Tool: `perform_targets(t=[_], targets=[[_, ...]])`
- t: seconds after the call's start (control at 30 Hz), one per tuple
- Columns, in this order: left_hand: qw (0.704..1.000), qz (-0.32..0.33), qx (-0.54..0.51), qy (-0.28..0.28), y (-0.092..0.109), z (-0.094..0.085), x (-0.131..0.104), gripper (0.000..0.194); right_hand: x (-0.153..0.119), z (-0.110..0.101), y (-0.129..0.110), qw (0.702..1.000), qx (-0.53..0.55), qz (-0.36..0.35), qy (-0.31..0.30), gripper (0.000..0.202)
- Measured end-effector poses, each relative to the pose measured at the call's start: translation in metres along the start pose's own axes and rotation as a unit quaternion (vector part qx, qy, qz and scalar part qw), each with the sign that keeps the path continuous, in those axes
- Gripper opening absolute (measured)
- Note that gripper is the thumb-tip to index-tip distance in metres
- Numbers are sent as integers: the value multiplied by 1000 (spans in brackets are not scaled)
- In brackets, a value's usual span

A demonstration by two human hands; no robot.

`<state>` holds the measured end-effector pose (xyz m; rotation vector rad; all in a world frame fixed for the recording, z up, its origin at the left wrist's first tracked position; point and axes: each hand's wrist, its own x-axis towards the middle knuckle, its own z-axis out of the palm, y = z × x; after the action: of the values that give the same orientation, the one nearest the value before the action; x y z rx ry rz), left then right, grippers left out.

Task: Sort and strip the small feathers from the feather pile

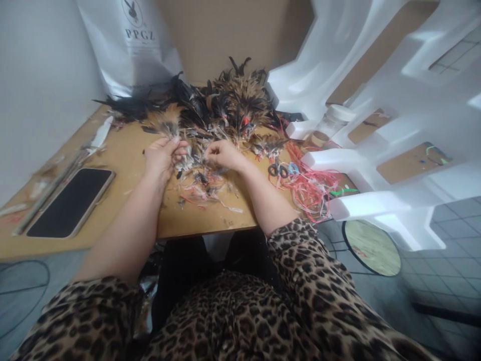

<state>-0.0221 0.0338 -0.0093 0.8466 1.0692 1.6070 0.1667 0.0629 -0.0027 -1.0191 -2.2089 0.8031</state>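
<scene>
Brown feathers (pixel 165 119) fan upward from my left hand (pixel 164 153), whose fingers are pinched around their pale, fluffy base. Just to the right, my right hand (pixel 224 154) is closed, thumb and fingers together; whatever lies between them is too small to make out. Behind both hands spreads a heap of dark and brown feathers (pixel 240 100), with some red bits among them. Loose fluff and reddish scraps (pixel 203 193) lie on the wooden table (pixel 210 223) below my hands.
Scissors (pixel 278 170) with dark handles lie right of my hands, beside tangled pink string (pixel 311 193). White moulded foam (pixel 376 150) borders the right side, with a clear jar (pixel 334 123) near it. A phone (pixel 71 203) lies at left; a silver bag (pixel 131 50) stands behind.
</scene>
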Motion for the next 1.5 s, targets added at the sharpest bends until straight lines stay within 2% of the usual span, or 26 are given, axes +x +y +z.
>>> perform_targets(t=[0.17, 0.23, 0.33, 0.53, 0.63, 0.73, 0.83, 0.93, 1.1, 1.2, 1.37, 1.5], targets=[[999, 24, -6, 24, 1, -4, 4, 7, -1, 1, -10, 978, -164, 84, 95, 30], [999, 31, -8, 29, 1, -5, 6, 7, 2, 3, -11, 973, -186, 82, 110, 24], [999, 28, -11, 34, 2, -5, 5, 7, 10, 6, -12, 976, -181, 71, 101, 15], [999, 6, -7, 32, 4, 0, 0, 10, 21, 11, -15, 969, -195, 134, 66, 18], [1000, -8, 4, 27, 3, 1, -2, 12, 21, 15, -14, 968, -188, 149, 71, 17], [1000, -7, 10, 18, 1, 1, -1, 11, 24, 18, -6, 973, -135, 147, 119, 19], [1000, -8, 7, 12, 0, 0, -1, 11, 29, 20, 9, 975, 5, 124, 185, 19], [1000, -27, -10, -3, -2, 0, -1, 9, 31, 21, 18, 948, 177, 131, 230, 18], [993, -100, -33, -59, -3, 4, -5, 4, 27, 21, 8, 899, 353, 144, 218, 22], [987, -129, -41, -90, -2, 6, -9, 5, 25, 23, -4, 891, 379, 127, 217, 24], [978, -149, -48, -135, -4, 7, -11, 7, 24, 32, -17, 903, 347, 106, 229, 20], [976, -155, -61, -141, -7, 5, -9, 6, 24, 39, -22, 906, 344, 100, 225, 15]])
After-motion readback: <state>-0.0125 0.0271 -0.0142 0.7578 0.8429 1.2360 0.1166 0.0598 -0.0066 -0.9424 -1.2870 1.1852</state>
